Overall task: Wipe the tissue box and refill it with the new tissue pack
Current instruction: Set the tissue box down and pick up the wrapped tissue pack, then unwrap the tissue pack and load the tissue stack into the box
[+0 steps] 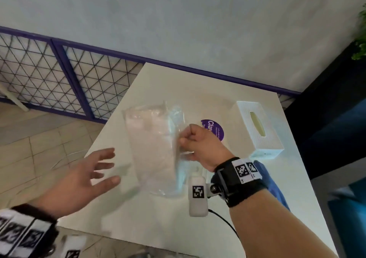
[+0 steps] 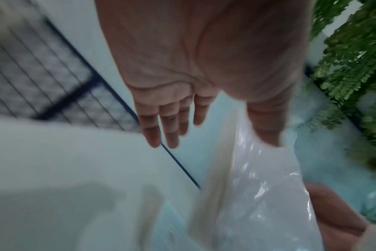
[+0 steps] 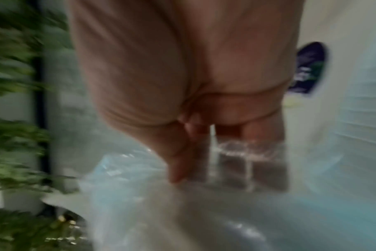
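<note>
So the right hand point(image 1: 195, 143) pinches one long edge of the tissue pack point(image 1: 154, 148), holding it up over the white table point(image 1: 178, 83) with its long axis running away from the person. The left hand point(image 1: 87, 176) is spread wide, gripping nothing, just left of the pack. The tissue box point(image 1: 257, 128) sits to the right, well apart, so the right hand's nearer.

Café-like room, white table point(image 1: 198, 83), mesh railing point(image 1: 59, 73)
</note>
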